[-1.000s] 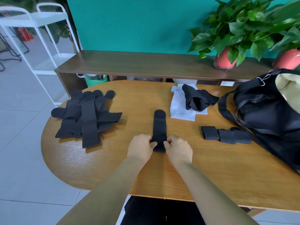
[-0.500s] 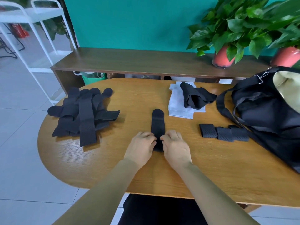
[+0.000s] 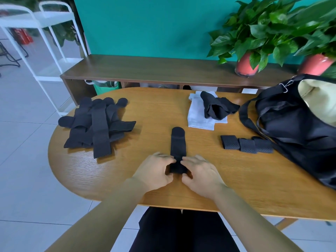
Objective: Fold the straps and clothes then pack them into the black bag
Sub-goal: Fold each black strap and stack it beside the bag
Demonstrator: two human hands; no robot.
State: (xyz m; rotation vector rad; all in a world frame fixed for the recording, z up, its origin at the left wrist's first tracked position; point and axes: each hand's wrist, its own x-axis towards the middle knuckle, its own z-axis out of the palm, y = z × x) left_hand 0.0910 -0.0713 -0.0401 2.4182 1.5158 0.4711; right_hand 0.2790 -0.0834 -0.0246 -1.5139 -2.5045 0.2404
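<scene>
On my screen both hands meet at the near end of one black strap. It lies flat on the wooden table and runs straight away from the grip, with its rounded tip at the far end. The left hand takes this near end from the left side, and the right hand takes it from the right side. On each hand the fingers are bent over the top of the strap and the thumb comes in from the near side, so both hands pinch it. The fingertips of the two hands nearly touch over the fabric. I cannot tell if the end is turned over under the fingers.

Well to the left of the grip, and farther away, a pile of unfolded straps lies crosswise. To the right of the grip, three folded straps lie in a row and touch each other, with the last one just beside the black bag. The bag is open and shows a pale lining. Beyond the strap's far tip, slightly to the right, a white cloth carries a crumpled black garment.
</scene>
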